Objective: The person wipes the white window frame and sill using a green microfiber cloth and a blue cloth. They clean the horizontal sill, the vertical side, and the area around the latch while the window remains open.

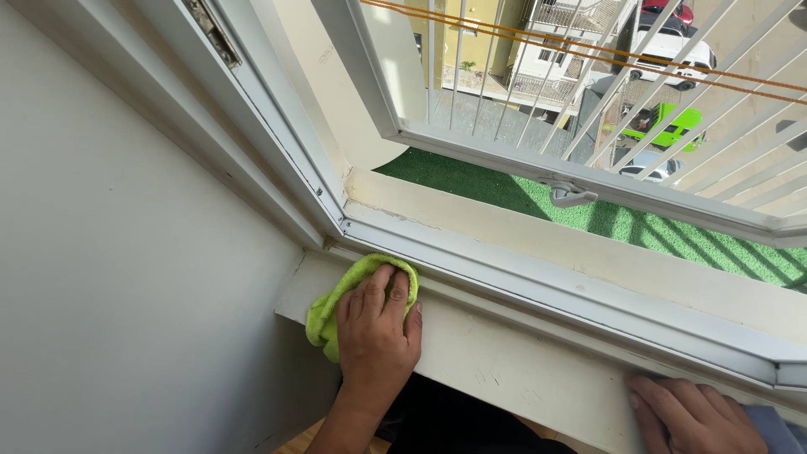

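The left hand [376, 324] lies palm down on a lime-green microfibre cloth [346, 297], fingers spread and curved over it, pressing it onto the cream window sill [504, 361] rather than closing around it. The cloth sits at the left end of the sill, just beside the corner where the white window frame [538, 282] meets the white wall [118, 277]; its bunched edge shows to the left of the hand and beyond the fingertips, touching the frame's lower rail. The right hand [693, 416] rests at the near right on the sill's edge, fingers flat and extended, holding nothing that can be seen; part of it is cut off by the picture's border. The two hands are well apart. Beyond the frame, the open sash carries a white latch handle [570, 193], with green artificial turf [639, 223] behind it, white railing bars [605, 92] farther off, and parked cars on the street below.
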